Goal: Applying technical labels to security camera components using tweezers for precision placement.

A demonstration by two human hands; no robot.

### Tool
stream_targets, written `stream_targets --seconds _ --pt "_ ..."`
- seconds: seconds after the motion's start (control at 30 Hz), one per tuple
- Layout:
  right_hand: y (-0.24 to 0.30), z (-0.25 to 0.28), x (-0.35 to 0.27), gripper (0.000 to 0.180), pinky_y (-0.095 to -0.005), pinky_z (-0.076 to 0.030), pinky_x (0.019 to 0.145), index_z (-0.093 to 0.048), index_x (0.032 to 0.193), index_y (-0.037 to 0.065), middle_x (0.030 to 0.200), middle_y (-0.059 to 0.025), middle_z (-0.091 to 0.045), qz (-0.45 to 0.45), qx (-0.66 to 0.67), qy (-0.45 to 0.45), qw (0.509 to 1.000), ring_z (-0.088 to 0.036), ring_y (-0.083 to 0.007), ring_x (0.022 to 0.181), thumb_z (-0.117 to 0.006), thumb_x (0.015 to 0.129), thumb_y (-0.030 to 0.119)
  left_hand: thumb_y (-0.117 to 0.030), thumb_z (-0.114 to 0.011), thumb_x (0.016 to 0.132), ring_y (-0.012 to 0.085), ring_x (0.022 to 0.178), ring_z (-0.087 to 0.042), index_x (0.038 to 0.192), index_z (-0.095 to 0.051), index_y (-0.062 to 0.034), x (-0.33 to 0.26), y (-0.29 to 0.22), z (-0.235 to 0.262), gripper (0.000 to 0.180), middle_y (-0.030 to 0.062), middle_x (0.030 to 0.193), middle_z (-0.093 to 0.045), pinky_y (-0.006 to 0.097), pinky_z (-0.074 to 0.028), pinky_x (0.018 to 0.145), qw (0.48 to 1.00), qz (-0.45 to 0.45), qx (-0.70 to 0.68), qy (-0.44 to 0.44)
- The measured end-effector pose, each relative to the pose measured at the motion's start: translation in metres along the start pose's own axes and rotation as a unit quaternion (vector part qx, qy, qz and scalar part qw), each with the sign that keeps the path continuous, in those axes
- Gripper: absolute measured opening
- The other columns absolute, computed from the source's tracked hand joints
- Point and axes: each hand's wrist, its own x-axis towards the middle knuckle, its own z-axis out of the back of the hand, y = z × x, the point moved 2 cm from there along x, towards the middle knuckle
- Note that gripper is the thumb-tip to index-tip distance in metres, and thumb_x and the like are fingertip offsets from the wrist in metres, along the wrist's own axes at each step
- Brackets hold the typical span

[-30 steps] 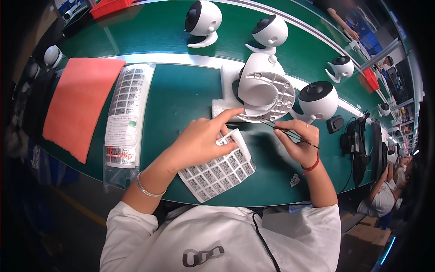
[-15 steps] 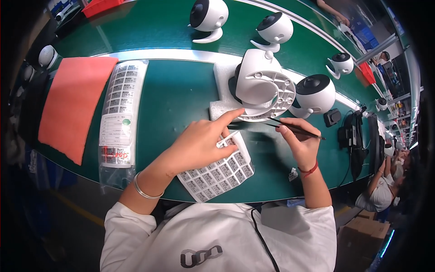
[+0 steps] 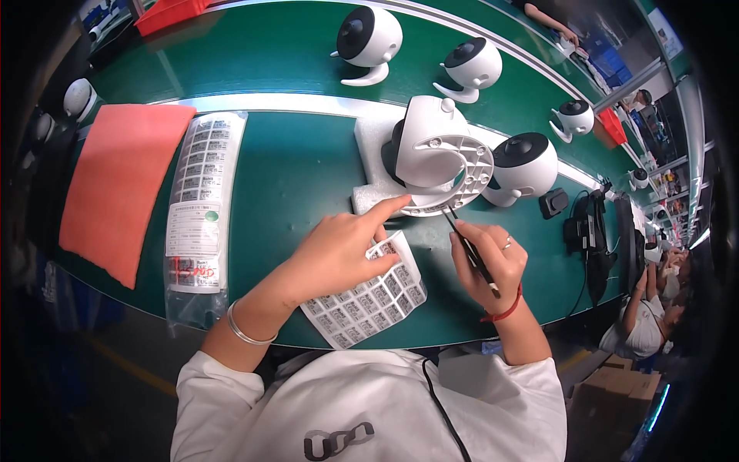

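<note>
Forearms [image 3: 273, 304] reach in from the lower edge of my head-cam view; L hand [image 3: 339, 246] is palm down, index straight w/ its tip on the lower rim of the white device [image 3: 423, 131]; thumb spreads wide of the index, over the label sheet [image 3: 369, 308]; can't tell if the tucked fingers pinch it; R hand [image 3: 493, 258] is closed around dark tweezers [image 3: 479, 264], thumb and fingers together; tips point up at that same rim, nr the L fingertip; can't tell if they grip anything. I see the device tilted, ribbed underside [image 3: 476, 171] showing, on white foam [image 3: 373, 150]; another white unit [image 3: 535, 171] sits just beside it, to the R. Green tabletop [image 3: 292, 177] carries an orange-pink sheet [image 3: 123, 192] and bagged labels [image 3: 202, 208] on the L, plus small black box [image 3: 553, 203] and dark cables [image 3: 591, 246] on the R; beyond a pale strip [image 3: 285, 102], more white units [image 3: 385, 38]; red tray [image 3: 169, 17] top L; co-workers [image 3: 639, 327] and cardboard boxes [image 3: 612, 393] far R.
</note>
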Motion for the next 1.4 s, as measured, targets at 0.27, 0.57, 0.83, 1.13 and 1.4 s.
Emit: stream_targets --seconds 0.27,0.57,0.83,1.13,1.4 --pt "-0.017 0.057 0.079 0.027 -0.0296 -0.044 0.068 -0.056 0.099 -0.002 0.086 -0.0105 -0.057 -0.164 0.204 -0.012 0.965 -0.054 -0.0201 0.070 -0.048 0.074 -0.002 -0.023 -0.075 0.077 0.0284 0.072 -0.064 0.147 -0.039 -0.0076 0.003 0.014 0.002 0.080 0.0140 0.088 -0.067 0.036 -0.051 0.072 0.999 0.029 0.016 0.003" --pt "-0.028 0.015 0.169 0.030 -0.0421 -0.049 0.059 -0.069 0.074 0.003 0.063 -0.0157 -0.063 0.102 -0.068 0.373 0.920 -0.062 -0.0351 0.060 -0.078 0.073 0.031 -0.028 -0.071 0.077 0.0359 0.081 -0.067 0.147 -0.037 -0.0046 0.003 0.020 -0.001 0.081 0.0172 0.093 -0.069 0.041 -0.053 0.078 0.999 0.008 0.037 0.014" --pt "0.001 -0.110 0.248 0.017 -0.0438 -0.054 0.061 -0.069 0.087 0.008 0.073 -0.0133 -0.067 0.177 -0.214 0.155 0.948 -0.067 -0.0323 0.067 -0.066 0.081 0.023 -0.028 -0.068 0.079 0.0375 0.080 -0.067 0.151 -0.028 -0.0064 0.005 0.022 -0.004 0.085 0.0172 0.090 -0.070 0.043 -0.053 0.077 0.997 0.022 0.065 0.033" --pt "-0.034 -0.285 0.257 0.017 -0.0314 -0.054 0.057 -0.068 0.087 0.010 0.081 -0.0068 -0.070 0.230 -0.350 0.142 0.897 -0.071 -0.0202 0.071 -0.054 0.092 0.019 -0.025 -0.067 0.079 0.0424 0.080 -0.066 0.151 -0.025 -0.0043 0.004 0.022 -0.006 0.086 0.0242 0.085 -0.067 0.048 -0.053 0.076 0.996 0.014 0.085 0.035" --pt "-0.046 -0.230 0.235 0.017 -0.0429 -0.056 0.072 -0.068 0.096 0.008 0.099 -0.0164 -0.066 0.158 -0.242 0.322 0.902 -0.069 -0.0337 0.088 -0.056 0.085 0.013 -0.023 -0.066 0.079 0.0423 0.078 -0.066 0.150 -0.025 -0.0035 -0.001 0.024 -0.004 0.084 0.0236 0.082 -0.066 0.049 -0.052 0.075 0.998 0.025 0.042 0.026"
